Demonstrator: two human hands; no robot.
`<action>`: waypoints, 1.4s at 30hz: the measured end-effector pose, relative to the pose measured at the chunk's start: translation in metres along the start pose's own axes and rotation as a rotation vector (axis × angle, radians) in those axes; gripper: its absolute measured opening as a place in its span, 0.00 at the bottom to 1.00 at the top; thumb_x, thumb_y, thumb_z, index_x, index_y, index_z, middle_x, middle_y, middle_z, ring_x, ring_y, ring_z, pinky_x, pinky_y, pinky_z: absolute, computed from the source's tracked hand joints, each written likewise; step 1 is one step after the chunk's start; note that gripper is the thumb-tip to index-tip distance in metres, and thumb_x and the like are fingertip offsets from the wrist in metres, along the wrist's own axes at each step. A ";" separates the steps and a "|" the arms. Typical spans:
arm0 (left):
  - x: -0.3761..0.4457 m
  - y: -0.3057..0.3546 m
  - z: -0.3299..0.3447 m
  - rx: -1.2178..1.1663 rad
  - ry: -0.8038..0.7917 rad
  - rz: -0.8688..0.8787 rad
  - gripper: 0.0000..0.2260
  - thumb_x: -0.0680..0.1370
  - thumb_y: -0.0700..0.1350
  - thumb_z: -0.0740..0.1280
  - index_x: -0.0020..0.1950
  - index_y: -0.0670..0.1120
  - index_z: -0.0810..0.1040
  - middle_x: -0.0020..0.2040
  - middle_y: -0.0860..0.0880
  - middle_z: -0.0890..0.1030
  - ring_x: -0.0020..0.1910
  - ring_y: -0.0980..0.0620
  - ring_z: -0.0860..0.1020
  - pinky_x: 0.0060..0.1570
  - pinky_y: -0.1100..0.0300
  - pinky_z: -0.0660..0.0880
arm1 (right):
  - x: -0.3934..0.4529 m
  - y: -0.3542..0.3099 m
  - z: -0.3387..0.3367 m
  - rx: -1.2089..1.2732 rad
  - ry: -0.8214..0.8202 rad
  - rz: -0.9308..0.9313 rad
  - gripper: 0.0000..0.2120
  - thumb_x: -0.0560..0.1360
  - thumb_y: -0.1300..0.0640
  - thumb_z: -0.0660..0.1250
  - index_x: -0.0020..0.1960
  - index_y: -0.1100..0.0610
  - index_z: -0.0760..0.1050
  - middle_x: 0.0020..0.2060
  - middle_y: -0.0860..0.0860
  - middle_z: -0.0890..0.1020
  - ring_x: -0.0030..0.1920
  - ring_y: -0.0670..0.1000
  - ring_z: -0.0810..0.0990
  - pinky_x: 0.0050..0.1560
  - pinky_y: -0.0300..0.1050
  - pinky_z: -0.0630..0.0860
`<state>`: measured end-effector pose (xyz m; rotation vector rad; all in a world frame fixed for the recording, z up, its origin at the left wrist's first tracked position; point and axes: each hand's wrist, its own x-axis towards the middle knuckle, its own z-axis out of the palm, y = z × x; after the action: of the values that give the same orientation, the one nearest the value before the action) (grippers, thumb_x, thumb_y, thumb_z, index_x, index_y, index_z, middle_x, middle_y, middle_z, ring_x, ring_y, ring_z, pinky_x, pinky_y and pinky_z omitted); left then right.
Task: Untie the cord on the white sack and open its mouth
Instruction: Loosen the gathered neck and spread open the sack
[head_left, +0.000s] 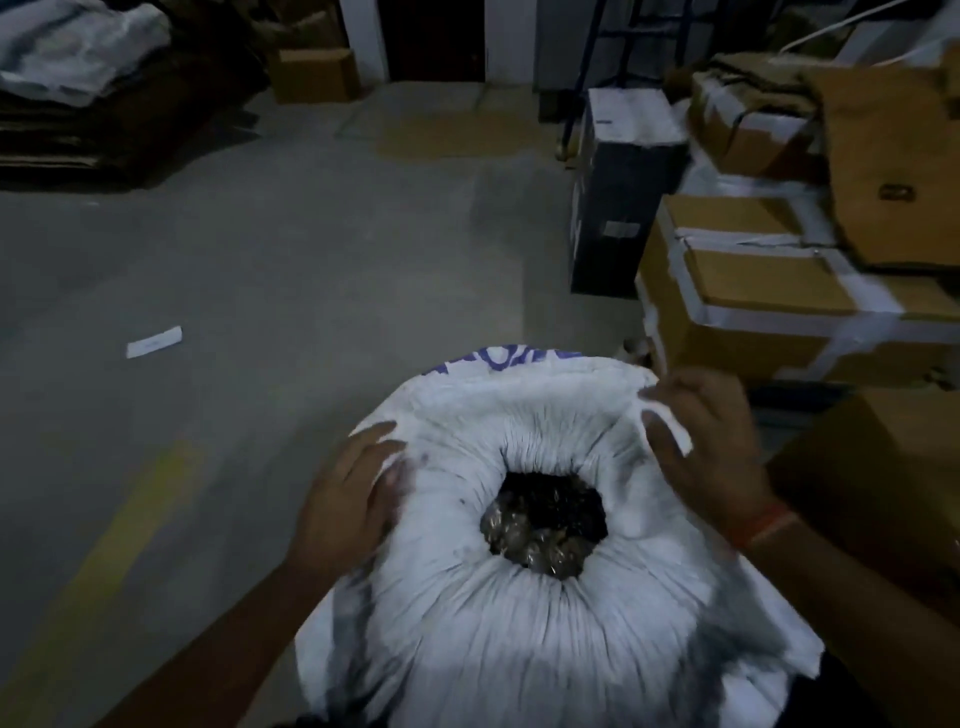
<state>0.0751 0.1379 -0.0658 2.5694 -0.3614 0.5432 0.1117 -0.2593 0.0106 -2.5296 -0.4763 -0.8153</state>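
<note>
White sack (519, 649) stands on the floor (234, 249) at your feet, mouth (545, 525) part open, no cord visible. Your right hand (706, 447) pinches the rim, left hand (348, 499) presses flat. Spread it wider.

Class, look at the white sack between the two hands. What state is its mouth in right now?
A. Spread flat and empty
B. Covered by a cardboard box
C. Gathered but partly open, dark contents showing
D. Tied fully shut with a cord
C: the white sack has a puckered mouth with a round gap showing dark contents.
</note>
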 end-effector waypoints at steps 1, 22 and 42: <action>-0.016 0.011 -0.007 0.006 -0.017 0.105 0.16 0.84 0.47 0.60 0.66 0.44 0.81 0.73 0.48 0.77 0.70 0.47 0.76 0.72 0.52 0.71 | -0.024 -0.019 -0.016 0.005 -0.024 -0.088 0.11 0.77 0.59 0.66 0.55 0.62 0.82 0.52 0.60 0.80 0.55 0.58 0.75 0.58 0.51 0.69; -0.139 0.127 0.003 0.459 -0.753 0.544 0.62 0.68 0.69 0.71 0.83 0.37 0.38 0.83 0.35 0.34 0.82 0.36 0.34 0.81 0.42 0.36 | -0.215 -0.105 -0.020 -0.331 -0.920 -0.316 0.66 0.61 0.31 0.70 0.80 0.61 0.35 0.79 0.59 0.35 0.79 0.60 0.32 0.78 0.60 0.39; -0.218 0.159 -0.006 0.577 -1.043 0.776 0.30 0.81 0.36 0.64 0.82 0.35 0.56 0.83 0.31 0.54 0.83 0.37 0.56 0.82 0.49 0.53 | -0.281 -0.110 -0.052 -0.200 -1.374 -0.483 0.26 0.85 0.65 0.47 0.80 0.64 0.41 0.81 0.59 0.44 0.81 0.55 0.47 0.78 0.42 0.42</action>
<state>-0.1747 0.0391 -0.0924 2.9808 -1.8030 -0.6433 -0.1768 -0.2446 -0.0913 -2.8251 -1.4702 0.9708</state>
